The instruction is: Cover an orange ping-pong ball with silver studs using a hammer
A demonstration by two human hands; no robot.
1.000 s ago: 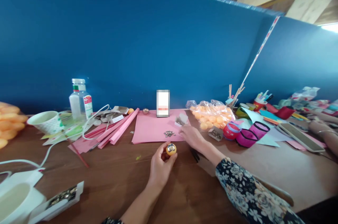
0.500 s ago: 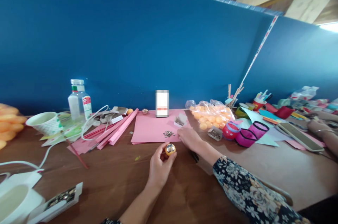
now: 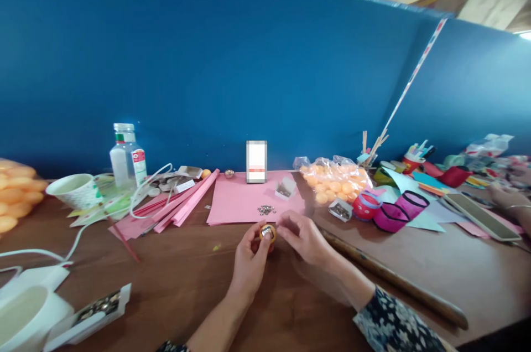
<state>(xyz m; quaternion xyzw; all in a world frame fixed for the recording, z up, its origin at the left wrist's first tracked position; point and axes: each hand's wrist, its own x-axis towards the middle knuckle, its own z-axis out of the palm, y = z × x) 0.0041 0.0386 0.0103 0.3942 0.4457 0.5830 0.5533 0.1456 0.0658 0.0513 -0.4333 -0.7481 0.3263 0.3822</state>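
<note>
My left hand [image 3: 249, 257] is closed around a small orange ball, like a table tennis ball [image 3: 272, 234], with shiny metal pieces covering its upper side. The thumb lies across the front of the ball. My right hand [image 3: 305, 237] is just right of the ball, fingertips pinched close to its side; anything between them is too small to make out. Beyond the hands, a little pile of shiny metal pieces [image 3: 266, 210] lies on pink paper [image 3: 236, 197]. On the same paper, a small white box [image 3: 285, 189] holds more such pieces.
A wooden stick [image 3: 398, 277] lies right of my right arm. Behind it are a bag of orange balls [image 3: 332, 180], an open box of metal pieces [image 3: 341, 210] and purple felt cups [image 3: 392, 216]. A glass bottle [image 3: 124, 161] stands left. A co-worker's hand [image 3: 508, 197] is far right.
My right hand has come back from the metal pile to the ball's right side, uncovering the stick. My left hand still holds the ball, its thumb now over the front.
</note>
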